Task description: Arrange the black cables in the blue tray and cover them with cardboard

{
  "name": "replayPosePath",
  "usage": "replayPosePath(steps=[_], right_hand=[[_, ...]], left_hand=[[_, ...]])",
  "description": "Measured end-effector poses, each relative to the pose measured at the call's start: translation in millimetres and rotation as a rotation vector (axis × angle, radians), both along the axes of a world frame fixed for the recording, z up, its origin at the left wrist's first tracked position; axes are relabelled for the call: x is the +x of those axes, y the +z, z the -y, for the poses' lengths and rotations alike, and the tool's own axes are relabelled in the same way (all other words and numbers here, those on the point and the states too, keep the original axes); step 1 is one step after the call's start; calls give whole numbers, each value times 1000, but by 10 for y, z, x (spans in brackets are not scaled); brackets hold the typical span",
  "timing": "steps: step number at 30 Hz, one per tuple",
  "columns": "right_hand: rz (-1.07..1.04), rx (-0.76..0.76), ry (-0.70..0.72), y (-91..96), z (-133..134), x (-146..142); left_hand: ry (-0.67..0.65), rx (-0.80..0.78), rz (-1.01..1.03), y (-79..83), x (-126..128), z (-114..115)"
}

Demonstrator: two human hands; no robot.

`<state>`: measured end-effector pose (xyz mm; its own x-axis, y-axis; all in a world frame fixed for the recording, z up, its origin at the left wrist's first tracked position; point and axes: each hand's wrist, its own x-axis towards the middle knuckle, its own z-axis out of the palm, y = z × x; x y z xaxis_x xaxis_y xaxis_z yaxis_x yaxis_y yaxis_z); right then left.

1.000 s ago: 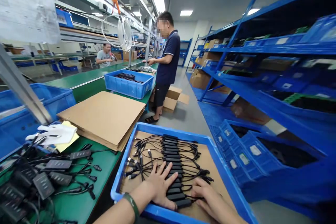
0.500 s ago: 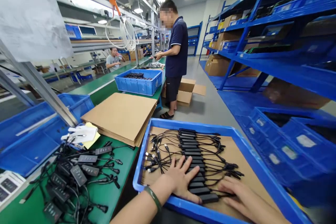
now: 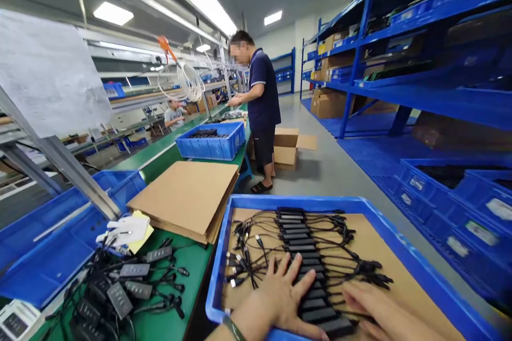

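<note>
Green surface (image 3: 160, 325) runs down a factory line. Left hand (image 3: 282, 298), fingers spread flat, presses the row of black adapters (image 3: 308, 272) inside the cardboard-lined blue plastic crate (image 3: 384, 224); right hand (image 3: 380, 311) lies flat, grasping nothing. One neat column packed; a loose pile of black adapters (image 3: 120, 290) waits left of the fingers.

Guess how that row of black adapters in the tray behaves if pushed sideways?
The adapters look light and smooth, so they would probably slide on the cardboard liner. Their thin cables look floppy and tangled, likely dragging neighbours. The left hand lies flat on the row.
</note>
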<state>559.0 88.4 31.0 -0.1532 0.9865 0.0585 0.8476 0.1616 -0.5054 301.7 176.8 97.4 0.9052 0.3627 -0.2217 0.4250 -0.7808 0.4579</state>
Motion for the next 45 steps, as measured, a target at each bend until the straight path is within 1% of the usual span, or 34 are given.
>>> replayPosePath(steps=[2,5,7,10,14,19,25,28,31,34,37,39,42,45], right_hand=[[54,-58,1,75,1,7],[109,-184,65,209,15,-7],[137,-237,101,273,41,-24],[157,-210,104,307,106,-28],[135,-153,75,291,182,6],[127,-221,108,304,213,14],[206,-108,172,303,189,0],[201,-148,195,338,155,-7],[162,-226,196,415,112,-25],[131,-322,152,461,58,-36],[96,-368,40,415,-5,-27],[85,-361,6,355,-45,-20],[125,-314,31,289,-92,-21],[180,-255,67,278,-116,-20]], left_hand=[[15,51,-12,-42,17,12],[24,118,-21,-155,42,5],[31,139,-22,-223,59,2],[36,144,-49,-266,85,10],[43,161,-51,-284,107,22],[50,181,-37,-351,126,25],[46,173,-6,-406,133,27],[58,198,-10,-422,141,33],[62,202,-8,-447,154,33],[64,176,28,-485,165,26],[71,161,38,-529,173,24],[83,152,48,-559,177,27],[97,139,71,-592,181,35],[99,141,71,-596,178,40]])
